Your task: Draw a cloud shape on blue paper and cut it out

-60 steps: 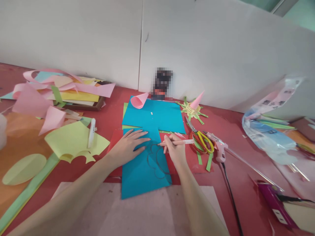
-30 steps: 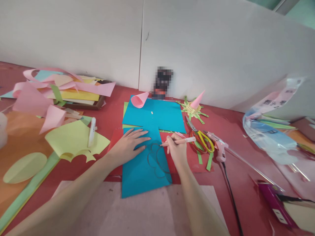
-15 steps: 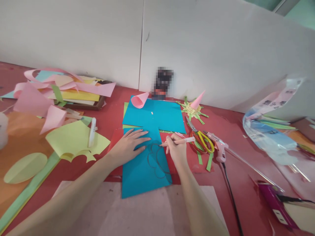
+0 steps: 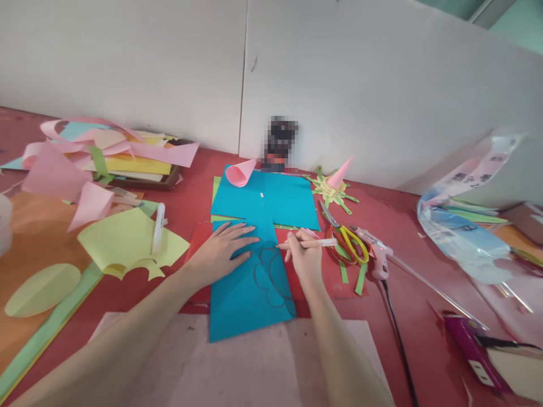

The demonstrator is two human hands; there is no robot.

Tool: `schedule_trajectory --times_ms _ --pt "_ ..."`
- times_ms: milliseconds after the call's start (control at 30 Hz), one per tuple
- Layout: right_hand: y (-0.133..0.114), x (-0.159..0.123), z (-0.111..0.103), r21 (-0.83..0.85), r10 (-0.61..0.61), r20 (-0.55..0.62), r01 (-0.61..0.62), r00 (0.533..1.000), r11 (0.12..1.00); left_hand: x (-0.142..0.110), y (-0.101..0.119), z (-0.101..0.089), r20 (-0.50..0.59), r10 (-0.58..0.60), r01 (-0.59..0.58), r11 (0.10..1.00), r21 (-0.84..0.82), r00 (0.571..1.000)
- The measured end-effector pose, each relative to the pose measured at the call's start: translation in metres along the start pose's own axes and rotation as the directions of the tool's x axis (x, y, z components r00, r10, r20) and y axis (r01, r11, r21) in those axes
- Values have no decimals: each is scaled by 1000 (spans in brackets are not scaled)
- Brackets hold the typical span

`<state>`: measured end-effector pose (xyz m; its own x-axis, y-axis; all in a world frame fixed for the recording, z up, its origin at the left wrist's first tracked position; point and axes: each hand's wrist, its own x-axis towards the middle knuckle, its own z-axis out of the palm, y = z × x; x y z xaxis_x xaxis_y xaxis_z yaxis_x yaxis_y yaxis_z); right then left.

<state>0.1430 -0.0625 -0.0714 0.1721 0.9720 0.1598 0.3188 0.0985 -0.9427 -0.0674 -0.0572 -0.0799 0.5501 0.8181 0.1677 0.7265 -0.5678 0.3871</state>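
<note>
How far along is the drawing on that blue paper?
Done: a looping, scalloped outline shows on the nearer blue sheet. In hand: the left hand lies flat on that sheet, while the right hand holds a pen near the outline's top. Left, probably: cutting out, as the sheet is uncut along the outline and the scissors lie aside.

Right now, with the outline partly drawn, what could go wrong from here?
The pen tip is at the right edge of the front blue sheet, so a stroke might slip off it. That sheet could twist if the left hand eases its pressure. The right hand might bump the scissors or glue gun if it swings right; I can't tell whether the gun is hot.
</note>
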Motion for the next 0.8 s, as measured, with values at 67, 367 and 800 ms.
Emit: schedule_trajectory --times_ms 67,367,800 --pt "0 0 0 12 3 1 -4 1000 1000 0 0 0 3 0 0 1000 -3 1000" --pt "-1 0 2 7 -4 -11 4 1000 1000 0 0 1 -1 0 0 1000 -12 1000" --pt "-3 0 2 6 -12 -26 12 1000 1000 0 0 0 -2 -3 3 1000 -13 1000"
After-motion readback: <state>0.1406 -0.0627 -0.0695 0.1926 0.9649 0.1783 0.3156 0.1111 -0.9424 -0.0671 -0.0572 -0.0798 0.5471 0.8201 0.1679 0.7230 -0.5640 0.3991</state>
